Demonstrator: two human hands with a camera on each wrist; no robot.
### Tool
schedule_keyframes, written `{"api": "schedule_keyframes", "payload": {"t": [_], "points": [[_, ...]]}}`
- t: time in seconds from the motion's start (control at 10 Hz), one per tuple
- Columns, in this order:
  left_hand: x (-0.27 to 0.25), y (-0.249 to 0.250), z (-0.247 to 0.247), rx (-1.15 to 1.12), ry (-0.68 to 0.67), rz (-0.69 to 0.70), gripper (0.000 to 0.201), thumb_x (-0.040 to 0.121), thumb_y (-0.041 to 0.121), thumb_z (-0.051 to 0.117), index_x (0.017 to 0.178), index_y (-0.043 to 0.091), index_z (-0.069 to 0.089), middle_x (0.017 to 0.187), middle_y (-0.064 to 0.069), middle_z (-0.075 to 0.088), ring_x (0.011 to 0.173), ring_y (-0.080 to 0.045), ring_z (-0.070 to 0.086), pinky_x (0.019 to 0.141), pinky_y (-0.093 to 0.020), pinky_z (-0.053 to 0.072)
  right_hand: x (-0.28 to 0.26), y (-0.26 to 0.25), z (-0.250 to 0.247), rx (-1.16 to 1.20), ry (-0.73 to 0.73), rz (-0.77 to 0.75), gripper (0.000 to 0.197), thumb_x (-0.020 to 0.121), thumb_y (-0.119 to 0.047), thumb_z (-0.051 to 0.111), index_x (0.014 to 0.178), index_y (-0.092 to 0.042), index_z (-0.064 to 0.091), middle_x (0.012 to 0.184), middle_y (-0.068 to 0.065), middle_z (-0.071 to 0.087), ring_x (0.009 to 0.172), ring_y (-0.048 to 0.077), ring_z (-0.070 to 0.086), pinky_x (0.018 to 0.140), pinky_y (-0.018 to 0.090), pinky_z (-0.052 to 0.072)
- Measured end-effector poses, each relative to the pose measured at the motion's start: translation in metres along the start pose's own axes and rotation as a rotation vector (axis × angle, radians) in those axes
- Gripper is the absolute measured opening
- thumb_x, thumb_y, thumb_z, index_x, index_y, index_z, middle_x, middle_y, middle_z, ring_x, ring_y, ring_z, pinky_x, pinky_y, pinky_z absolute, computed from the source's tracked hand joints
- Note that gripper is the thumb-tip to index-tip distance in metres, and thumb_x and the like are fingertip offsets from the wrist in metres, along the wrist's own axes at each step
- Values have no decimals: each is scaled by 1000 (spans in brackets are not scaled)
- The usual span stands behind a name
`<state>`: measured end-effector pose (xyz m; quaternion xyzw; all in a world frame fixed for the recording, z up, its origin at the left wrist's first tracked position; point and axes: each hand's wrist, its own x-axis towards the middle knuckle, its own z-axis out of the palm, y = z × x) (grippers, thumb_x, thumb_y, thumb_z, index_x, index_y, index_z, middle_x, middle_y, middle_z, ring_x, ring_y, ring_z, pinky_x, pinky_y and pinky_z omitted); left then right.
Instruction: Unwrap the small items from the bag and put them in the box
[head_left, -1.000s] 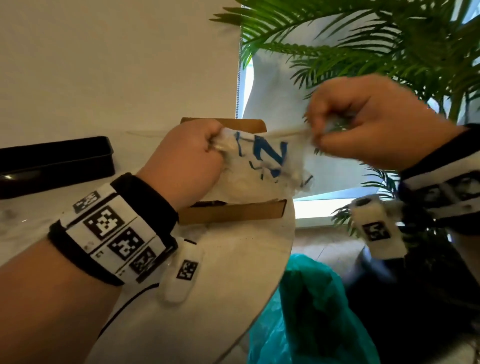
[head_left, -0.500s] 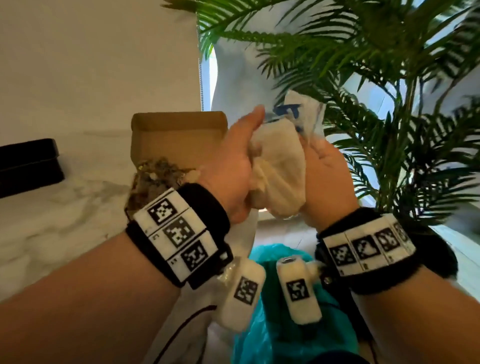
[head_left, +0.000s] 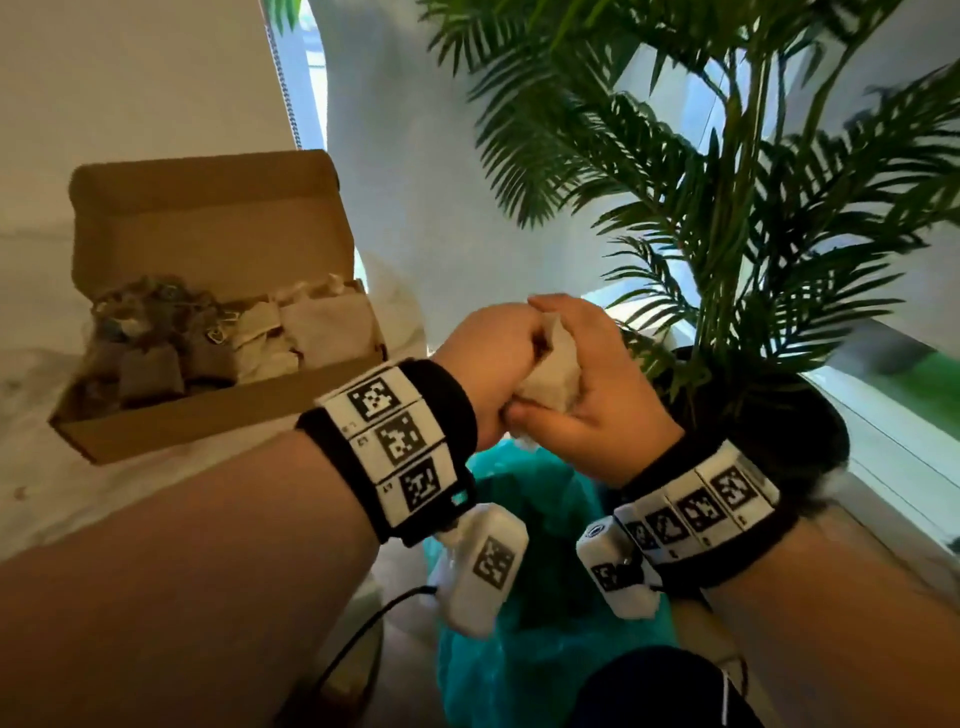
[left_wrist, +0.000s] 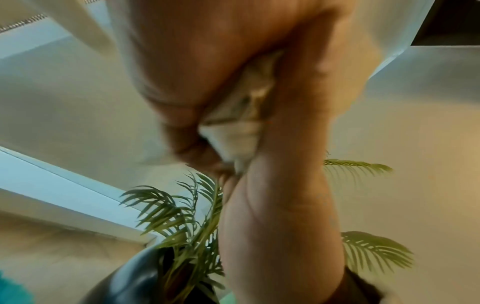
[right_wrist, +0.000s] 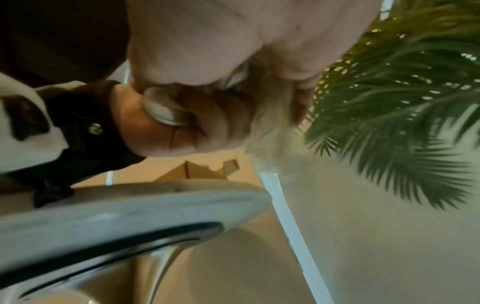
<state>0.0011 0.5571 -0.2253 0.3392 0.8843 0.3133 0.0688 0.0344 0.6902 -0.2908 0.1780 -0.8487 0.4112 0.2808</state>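
Note:
A small cream pouch is squeezed between both hands, right of the table and above the teal bag. My left hand is a fist gripping its left side; the pouch shows between the curled fingers. My right hand cups it from the right, thumb underneath, and the pouch shows pale beside the left fist. Whether plastic wrap still covers it I cannot tell. The open cardboard box sits on the table at left, holding several brown and cream pouches.
A potted palm in a dark pot stands close behind and right of the hands. The white marble table ends just left of them, its rounded edge showing from below. A window sill runs along the right.
Both hands have dropped from in front of the palm to just above the teal bag. The bundle is squeezed smaller, and the blue-printed plastic no longer shows.

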Motion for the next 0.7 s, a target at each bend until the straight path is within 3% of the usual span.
{"api": "schedule_keyframes", "payload": {"t": [0.1,0.2,0.3,0.4,0.5,0.6,0.7], "points": [[11,-5,9,18,-10,57,27,100,10,45,91,12,70,90,2,55,90,-22,55,78,-28,38,-26,60,19,135,136,341,39,84,-17,71,115,-32,51,106,5,57,94,19,60,76,32,51],[12,-3,16,183,-244,-100,42,102,3,37,140,13,50,138,-9,41,136,-36,41,107,-31,34,-73,129,46,-17,40,958,54,88,-20,72,131,-17,40,113,8,57,103,30,61,78,30,48],[25,-12,31,231,-369,-178,46,103,23,45,149,24,42,158,-13,29,140,-34,38,110,-36,37,-127,184,80,-205,-114,1356,77,69,-43,86,122,-8,43,118,15,63,105,35,63,87,35,51],[28,-21,34,115,-288,-218,54,101,42,48,151,24,39,152,-4,44,132,-21,47,93,-26,37,-166,230,108,-331,-401,1420,89,55,-81,63,120,-21,63,125,11,65,111,31,63,97,37,50],[35,-32,38,158,-278,-206,58,99,48,48,152,27,36,150,-4,43,132,-23,47,94,-30,38,-178,241,115,-225,-601,1447,89,69,-90,49,142,-39,51,149,-5,51,134,27,50,113,32,37],[34,-36,37,187,-303,-245,59,99,51,46,153,29,34,150,-5,41,134,-26,43,101,-37,40,-164,246,126,-281,-589,1438,84,86,-75,49,152,-25,38,151,7,49,136,31,48,110,33,38],[35,-36,40,198,-261,-217,52,101,55,38,145,27,47,140,-7,49,127,-27,48,96,-36,42,-127,246,124,-224,-343,1354,57,98,-49,49,145,-15,48,144,15,54,130,33,51,102,31,42]]}}
